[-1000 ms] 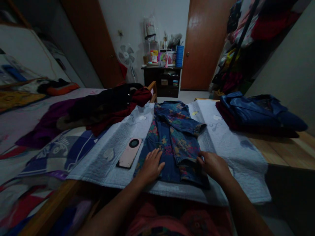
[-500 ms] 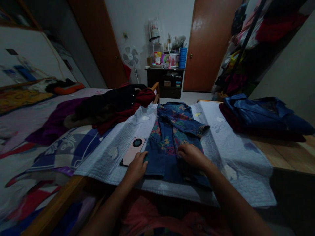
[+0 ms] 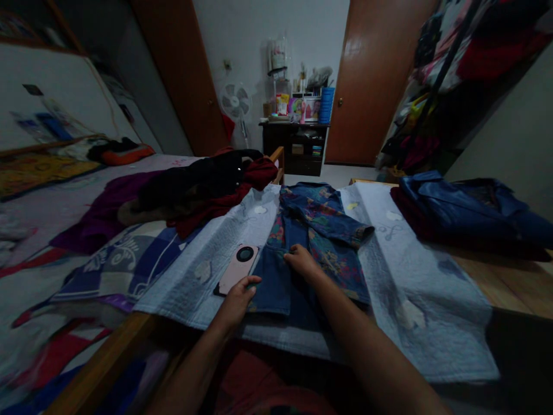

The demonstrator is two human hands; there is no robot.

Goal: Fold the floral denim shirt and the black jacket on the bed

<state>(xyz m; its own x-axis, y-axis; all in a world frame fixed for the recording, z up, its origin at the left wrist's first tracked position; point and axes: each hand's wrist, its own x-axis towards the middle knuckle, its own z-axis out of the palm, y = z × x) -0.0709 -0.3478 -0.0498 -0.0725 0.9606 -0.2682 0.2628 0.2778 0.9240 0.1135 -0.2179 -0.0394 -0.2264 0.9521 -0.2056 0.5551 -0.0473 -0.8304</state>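
Observation:
A blue denim jacket with a colourful floral pattern (image 3: 332,259) lies front up on a pale quilted cloth (image 3: 389,276), one sleeve folded across its upper part. My right hand (image 3: 301,260) pinches the jacket's front near its middle. At the lower left edge of the jacket, my left hand (image 3: 242,295) has thumb and fingers closed on the denim. Just left of the jacket lies a pink phone (image 3: 237,270) with a round black camera ring, close to my left hand.
Folded blue denim (image 3: 470,207) rests on dark red cloth at the right. Dark and red clothes (image 3: 194,184) are heaped on the left bed. A wooden rail (image 3: 103,357) runs at the lower left. A fan (image 3: 235,101) stands at the back.
My right hand has moved left across the jacket front, and the right front panel now lies flatter and wider. My left hand stays at the left edge. The view has shifted slightly.

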